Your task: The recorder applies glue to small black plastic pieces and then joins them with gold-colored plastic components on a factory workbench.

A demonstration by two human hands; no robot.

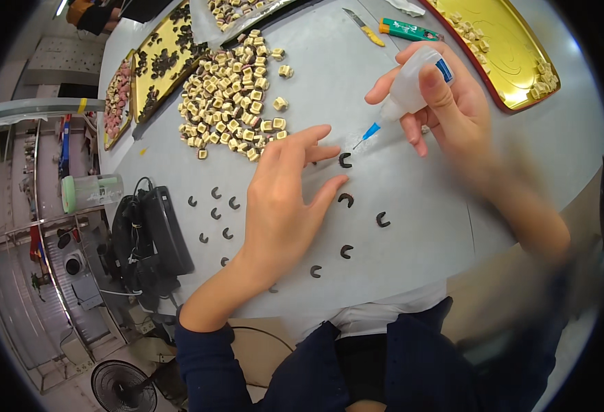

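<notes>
Right hand (pixel 463 103) pinching bottle (pixel 410 89); left hand (pixel 281 184) spread, apparently empty. Dark curved pieces (pixel 343 252) laid out singly toward bench's (pixel 425 261) near edge, seemingly unjoined; cubes (pixel 237 96) heaped.

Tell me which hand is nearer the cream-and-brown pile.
Left. The left hand is by the lower right of the pile; the right hand, holding the bottle, is farther right.
</notes>
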